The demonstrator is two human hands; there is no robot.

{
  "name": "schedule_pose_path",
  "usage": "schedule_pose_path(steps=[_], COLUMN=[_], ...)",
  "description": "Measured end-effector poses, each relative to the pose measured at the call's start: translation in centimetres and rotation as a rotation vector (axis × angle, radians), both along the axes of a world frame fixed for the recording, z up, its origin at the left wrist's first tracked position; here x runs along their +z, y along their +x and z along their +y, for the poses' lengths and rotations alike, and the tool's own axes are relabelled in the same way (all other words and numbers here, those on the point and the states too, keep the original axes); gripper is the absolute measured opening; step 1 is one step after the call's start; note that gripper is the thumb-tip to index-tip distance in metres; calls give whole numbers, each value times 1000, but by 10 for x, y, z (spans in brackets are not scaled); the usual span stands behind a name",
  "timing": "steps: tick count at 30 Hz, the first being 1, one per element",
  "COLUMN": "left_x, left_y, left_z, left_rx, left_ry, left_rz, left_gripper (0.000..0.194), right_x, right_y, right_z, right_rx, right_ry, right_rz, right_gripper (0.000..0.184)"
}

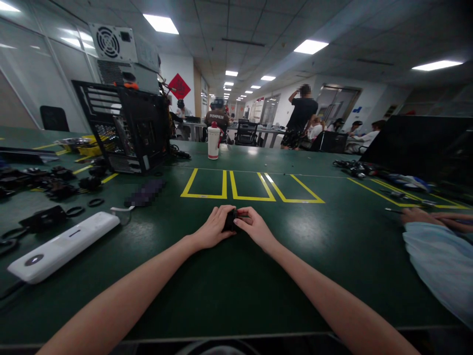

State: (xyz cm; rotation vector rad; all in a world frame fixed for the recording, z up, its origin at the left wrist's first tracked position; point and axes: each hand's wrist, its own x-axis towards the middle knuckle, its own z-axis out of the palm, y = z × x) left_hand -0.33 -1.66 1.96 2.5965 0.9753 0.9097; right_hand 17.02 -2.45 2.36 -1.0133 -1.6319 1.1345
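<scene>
In the middle of the green table (236,286), my left hand (211,229) is closed around a small black part (229,221), fingers over its top and thumb at its near side. From the other side my right hand (255,228) pinches the right edge of the same part with thumb and fingertips. Most of the part is hidden by my fingers, so its exact kind cannot be made out. Both hands rest low, at or just above the tabletop.
Yellow tape outlines (253,198) lie beyond my hands, with a white cup (213,143) behind. To the left are a white power bank-like device (66,244), black parts (59,180) and a computer case (129,128). A co-worker's sleeved arm (432,241) reaches in from the right.
</scene>
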Motion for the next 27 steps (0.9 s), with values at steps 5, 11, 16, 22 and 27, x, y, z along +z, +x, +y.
schedule_pose_path(steps=[5, 11, 16, 22, 27], left_x=[-1, -2, 2, 1, 1], left_y=[0, 1, 0, -1, 0], left_z=[0, 1, -1, 0, 0], left_rx=[-7, 5, -7, -1, 6], left_ry=[9, 11, -11, -26, -23], left_rz=[-2, -16, -3, 8, 1], left_gripper=[59, 59, 58, 57, 59], right_x=[-3, -1, 0, 2, 2], right_y=[3, 1, 1, 4, 1], right_z=[0, 0, 1, -3, -3], right_rx=[85, 46, -12, 128, 74], right_ry=[-18, 7, -70, -65, -56], right_rz=[17, 57, 12, 71, 109], right_gripper=[26, 19, 29, 35, 24])
